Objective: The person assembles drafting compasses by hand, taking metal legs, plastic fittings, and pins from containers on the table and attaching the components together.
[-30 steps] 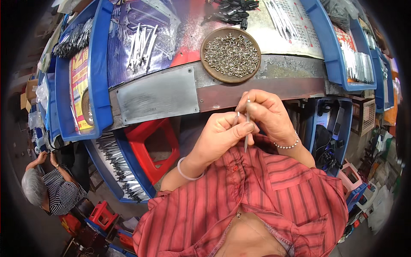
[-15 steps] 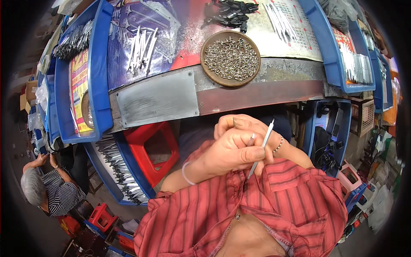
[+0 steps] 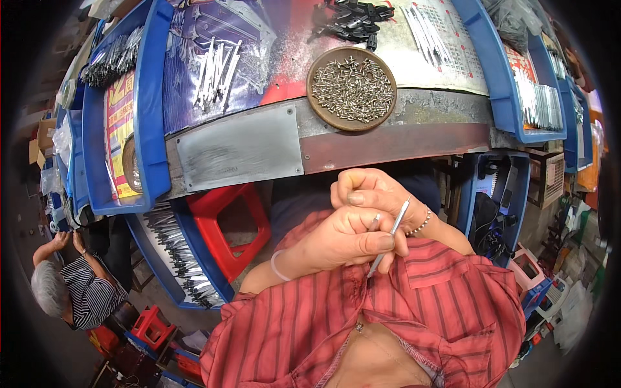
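Before the striped red shirt (image 3: 291, 323), the left hand (image 3: 352, 238) pinches a slim, smooth metal rod (image 3: 399, 220); the right hand (image 3: 374, 193) curls, thumb pressed against finger.

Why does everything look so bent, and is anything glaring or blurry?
Head view: the fisheye lens bows the workbench and leaves black corners; head view: glare whitens part of the pale printed sheet; head view: the left hand and slim metal rod look fairly sharp, clutter at far right softer.
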The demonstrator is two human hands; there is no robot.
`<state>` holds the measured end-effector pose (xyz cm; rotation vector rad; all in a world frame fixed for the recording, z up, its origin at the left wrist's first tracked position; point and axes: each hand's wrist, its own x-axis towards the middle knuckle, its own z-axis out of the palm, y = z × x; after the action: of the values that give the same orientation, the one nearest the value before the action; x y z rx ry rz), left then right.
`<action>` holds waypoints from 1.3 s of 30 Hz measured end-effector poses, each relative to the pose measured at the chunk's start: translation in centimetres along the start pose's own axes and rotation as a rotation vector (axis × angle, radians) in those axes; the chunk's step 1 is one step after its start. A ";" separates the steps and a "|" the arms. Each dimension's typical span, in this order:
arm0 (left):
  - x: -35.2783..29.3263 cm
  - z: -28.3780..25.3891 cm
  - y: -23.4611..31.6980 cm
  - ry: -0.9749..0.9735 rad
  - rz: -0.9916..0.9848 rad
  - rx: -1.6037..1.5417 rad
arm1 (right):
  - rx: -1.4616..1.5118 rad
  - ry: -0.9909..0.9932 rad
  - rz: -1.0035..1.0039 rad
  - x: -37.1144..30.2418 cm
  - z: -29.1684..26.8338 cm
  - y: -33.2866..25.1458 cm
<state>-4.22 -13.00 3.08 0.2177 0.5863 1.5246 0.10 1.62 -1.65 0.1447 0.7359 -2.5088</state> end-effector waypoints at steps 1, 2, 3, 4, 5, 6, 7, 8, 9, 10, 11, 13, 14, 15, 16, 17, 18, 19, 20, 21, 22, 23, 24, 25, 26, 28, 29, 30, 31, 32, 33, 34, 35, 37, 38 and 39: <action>-0.1 0.0 0.1 0.023 -0.001 0.025 | -0.059 0.060 0.008 -0.2 0.0 -0.1; -0.3 -0.1 0.0 0.027 0.002 0.023 | -0.059 0.057 0.012 -0.4 0.1 -0.4; -0.4 -0.2 -0.2 0.126 0.096 0.097 | -0.063 0.089 -0.010 -0.6 0.2 -0.7; -0.6 -0.3 -0.3 0.226 0.189 0.170 | -0.067 0.120 -0.032 -0.9 0.2 -0.9; -1.0 -0.4 0.5 0.319 0.121 0.122 | -0.057 0.153 -0.054 -1.3 -0.1 -0.9; -0.9 -1.3 -0.4 0.330 0.197 0.136 | -0.046 0.172 -0.098 -1.5 -0.3 -1.1; -0.8 -1.5 -0.6 0.347 0.243 0.146 | -0.044 0.163 -0.123 -1.8 -0.3 -1.3; -0.7 -1.6 -0.8 0.365 0.290 0.156 | -0.044 0.153 -0.148 -2.0 0.0 -1.7; -0.7 -1.6 -0.7 0.367 0.288 0.154 | -0.041 0.154 -0.146 -2.1 0.4 -1.8; -0.8 -1.5 -0.6 0.397 0.273 0.173 | -0.112 0.205 -0.138 -2.2 0.8 -1.9; -0.8 -1.5 -0.6 0.428 0.259 0.192 | -0.183 0.255 -0.130 -2.4 1.2 -2.0; -0.8 -1.4 -1.1 0.448 0.275 0.211 | -0.179 0.274 -0.125 -2.1 2.3 -2.2; -0.7 -1.4 -1.2 0.464 0.293 0.233 | -0.178 0.294 -0.124 -2.0 2.6 -2.3; -0.7 -1.4 -1.2 0.463 0.293 0.231 | -0.178 0.296 -0.123 -2.0 2.5 -2.4; -0.6 -1.4 -1.0 0.464 0.279 0.247 | -0.153 0.292 -0.121 -2.0 2.4 -2.4; -0.6 -1.4 -1.0 0.465 0.265 0.263 | -0.129 0.288 -0.120 -1.9 2.3 -2.4; -0.6 -1.5 -1.1 0.464 0.263 0.261 | -0.128 0.290 -0.120 -1.9 2.1 -2.3; -0.5 -1.6 -1.2 0.462 0.250 0.258 | -0.147 0.296 -0.129 -1.9 1.8 -2.1; -0.5 -1.7 -1.3 0.462 0.237 0.255 | -0.165 0.301 -0.138 -1.9 1.6 -1.9; -0.5 -1.7 -1.3 0.463 0.236 0.254 | -0.164 0.303 -0.137 -2.0 1.6 -1.9; -0.4 -1.7 -1.4 0.461 0.240 0.244 | -0.168 0.308 -0.123 -2.0 1.5 -1.9; -0.3 -1.7 -1.4 0.459 0.244 0.235 | -0.173 0.313 -0.109 -2.0 1.5 -1.9; -0.2 -1.7 -1.5 0.458 0.243 0.233 | -0.172 0.314 -0.108 -1.9 1.2 -1.8; -0.1 -1.8 -1.7 0.449 0.254 0.198 | -0.211 0.328 -0.127 -1.9 0.9 -1.6; 0.0 -2.0 -1.8 0.440 0.265 0.163 | -0.250 0.342 -0.146 -1.9 0.7 -1.4; 0.1 -2.0 -2.1 0.441 0.275 0.150 | -0.255 0.343 -0.139 -1.8 0.8 -1.5; 0.2 -2.1 -2.1 0.442 0.286 0.139 | -0.261 0.344 -0.133 -1.8 0.9 -1.6; 0.2 -2.1 -2.1 0.442 0.285 0.137 | -0.260 0.346 -0.131 -1.8 1.0 -1.7; 0.1 -2.1 -2.0 0.441 0.265 0.150 | -0.241 0.356 -0.129 -1.7 1.3 -1.7; 0.1 -2.1 -1.9 0.440 0.245 0.162 | -0.222 0.367 -0.127 -1.7 1.4 -1.7; 0.1 -2.2 -2.0 0.440 0.244 0.161 | -0.221 0.368 -0.125 -1.6 1.4 -1.6; 0.1 -2.3 -2.2 0.443 0.251 0.164 | -0.263 0.399 -0.137 -1.6 1.3 -1.5; 0.2 -2.3 -2.3 0.445 0.258 0.167 | -0.304 0.430 -0.149 -1.6 1.2 -1.4; 0.2 -2.3 -2.1 0.444 0.254 0.174 | -0.303 0.425 -0.151 -1.6 1.1 -1.3; 0.2 -2.3 -2.0 0.443 0.252 0.182 | -0.302 0.419 -0.153 -1.6 1.0 -1.3; 0.2 -2.3 -2.1 0.443 0.251 0.181 | -0.301 0.420 -0.152 -1.6 1.1 -1.3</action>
<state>-3.56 -13.45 0.04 0.0914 1.0832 1.7770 0.83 2.69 0.28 0.5358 1.3274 -2.4971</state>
